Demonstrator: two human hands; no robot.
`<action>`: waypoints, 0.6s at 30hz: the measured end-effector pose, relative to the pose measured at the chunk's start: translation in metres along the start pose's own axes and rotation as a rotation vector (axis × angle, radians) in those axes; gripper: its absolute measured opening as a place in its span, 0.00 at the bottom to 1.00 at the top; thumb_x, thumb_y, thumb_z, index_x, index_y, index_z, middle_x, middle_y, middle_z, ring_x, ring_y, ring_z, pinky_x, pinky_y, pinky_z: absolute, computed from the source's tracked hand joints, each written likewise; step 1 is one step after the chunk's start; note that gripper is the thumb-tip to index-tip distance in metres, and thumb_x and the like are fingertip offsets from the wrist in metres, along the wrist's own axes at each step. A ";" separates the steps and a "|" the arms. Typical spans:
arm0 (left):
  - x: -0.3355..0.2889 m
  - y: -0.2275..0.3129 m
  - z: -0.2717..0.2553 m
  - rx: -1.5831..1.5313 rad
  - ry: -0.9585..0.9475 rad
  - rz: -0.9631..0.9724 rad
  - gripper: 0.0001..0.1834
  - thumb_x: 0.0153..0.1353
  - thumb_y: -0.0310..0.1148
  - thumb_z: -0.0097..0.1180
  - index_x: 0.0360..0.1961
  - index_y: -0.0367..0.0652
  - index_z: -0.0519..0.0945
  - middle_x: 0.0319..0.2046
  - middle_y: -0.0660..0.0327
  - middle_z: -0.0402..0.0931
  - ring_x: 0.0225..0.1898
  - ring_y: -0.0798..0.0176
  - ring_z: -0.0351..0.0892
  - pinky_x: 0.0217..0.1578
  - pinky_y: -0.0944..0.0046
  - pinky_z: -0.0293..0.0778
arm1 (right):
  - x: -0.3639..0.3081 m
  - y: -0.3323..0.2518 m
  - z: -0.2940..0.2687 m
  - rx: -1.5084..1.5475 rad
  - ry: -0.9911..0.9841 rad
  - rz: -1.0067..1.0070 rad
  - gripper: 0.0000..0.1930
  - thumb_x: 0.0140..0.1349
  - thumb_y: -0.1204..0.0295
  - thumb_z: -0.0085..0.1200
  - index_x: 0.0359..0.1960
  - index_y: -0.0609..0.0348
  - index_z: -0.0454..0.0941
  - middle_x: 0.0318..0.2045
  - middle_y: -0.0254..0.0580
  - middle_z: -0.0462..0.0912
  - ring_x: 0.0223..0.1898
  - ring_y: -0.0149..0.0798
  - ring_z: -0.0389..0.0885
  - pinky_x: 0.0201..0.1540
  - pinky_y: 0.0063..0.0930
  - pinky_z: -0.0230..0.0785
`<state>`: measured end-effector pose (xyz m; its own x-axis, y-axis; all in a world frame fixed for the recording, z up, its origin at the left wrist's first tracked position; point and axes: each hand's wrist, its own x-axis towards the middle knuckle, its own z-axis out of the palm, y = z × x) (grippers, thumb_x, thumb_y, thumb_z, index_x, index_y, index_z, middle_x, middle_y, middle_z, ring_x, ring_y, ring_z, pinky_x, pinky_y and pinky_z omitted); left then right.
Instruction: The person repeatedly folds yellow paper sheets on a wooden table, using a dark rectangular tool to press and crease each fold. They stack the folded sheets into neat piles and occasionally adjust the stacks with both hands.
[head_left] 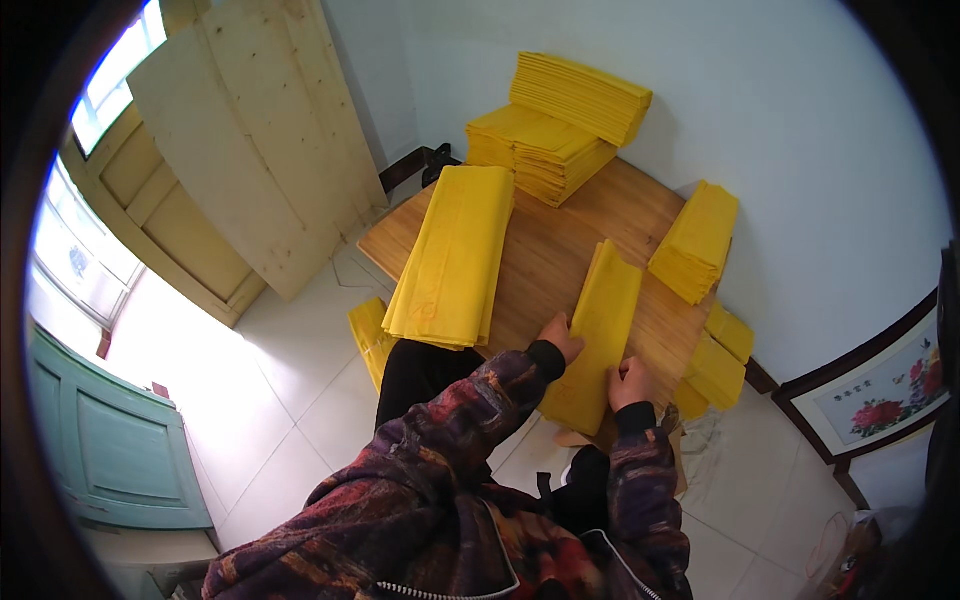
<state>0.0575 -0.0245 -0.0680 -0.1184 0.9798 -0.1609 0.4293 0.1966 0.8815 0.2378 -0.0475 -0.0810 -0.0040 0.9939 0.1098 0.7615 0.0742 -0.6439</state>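
Observation:
A long bundle of folded yellow paper lies near the front of the wooden table, its near end reaching past the table's edge. My left hand grips its left side with the fingers closed. At the right side, my right hand is curled, its fingers pinched against the bundle's edge. To the left, a thicker stack of folded yellow paper lies lengthwise, apart from my hands. A smaller yellow stack sits at the table's right edge.
Large yellow stacks are piled at the table's far corner. More yellow bundles sit low beyond its right edge, and another below its left. Wooden boards lean at the left; a framed flower picture stands at the right.

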 end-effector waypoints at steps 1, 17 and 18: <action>-0.001 -0.002 0.001 -0.016 -0.012 0.005 0.22 0.46 0.32 0.58 0.40 0.30 0.69 0.35 0.40 0.74 0.39 0.46 0.76 0.40 0.57 0.72 | -0.003 0.000 0.000 -0.024 -0.005 0.022 0.10 0.52 0.69 0.55 0.26 0.65 0.71 0.20 0.49 0.75 0.24 0.47 0.75 0.28 0.35 0.67; -0.070 0.036 -0.027 -0.361 -0.132 0.060 0.21 0.50 0.29 0.58 0.43 0.33 0.67 0.37 0.53 0.75 0.37 0.61 0.76 0.39 0.63 0.73 | -0.029 -0.021 -0.043 1.051 -0.332 0.282 0.16 0.63 0.68 0.47 0.48 0.67 0.69 0.43 0.39 0.76 0.41 0.32 0.74 0.44 0.24 0.66; -0.074 0.044 -0.039 -0.420 -0.102 0.144 0.20 0.51 0.28 0.58 0.43 0.33 0.67 0.37 0.53 0.75 0.38 0.61 0.76 0.39 0.64 0.73 | -0.027 -0.038 -0.053 1.005 -0.354 0.233 0.16 0.63 0.70 0.46 0.49 0.67 0.68 0.43 0.40 0.75 0.42 0.33 0.74 0.46 0.24 0.66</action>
<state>0.0505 -0.0893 0.0000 0.0139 0.9987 -0.0480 0.0318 0.0475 0.9984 0.2432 -0.0819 -0.0189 -0.2371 0.9472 -0.2159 -0.1089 -0.2468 -0.9629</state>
